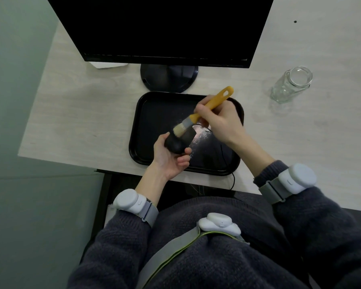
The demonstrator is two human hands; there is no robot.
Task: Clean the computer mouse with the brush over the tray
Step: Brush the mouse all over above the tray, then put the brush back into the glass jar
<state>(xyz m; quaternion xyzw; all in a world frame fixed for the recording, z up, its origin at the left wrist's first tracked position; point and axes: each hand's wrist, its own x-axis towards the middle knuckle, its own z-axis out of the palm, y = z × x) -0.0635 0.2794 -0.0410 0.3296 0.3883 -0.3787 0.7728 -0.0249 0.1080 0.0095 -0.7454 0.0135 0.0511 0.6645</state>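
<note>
My left hand (168,158) grips a black computer mouse (179,141) and holds it above the left half of a black tray (146,113). My right hand (220,119) holds a brush (208,110) by its yellow handle. Its pale bristles rest on the top of the mouse. White dust (202,135) lies on the tray floor just right of the mouse. The mouse's thin black cable (227,161) runs across the tray and over the desk's front edge.
A black monitor (163,28) on a round stand (169,79) rises directly behind the tray. An open glass jar (290,84) stands to the right on the pale wooden desk (81,113). The desk's left edge drops off near the tray.
</note>
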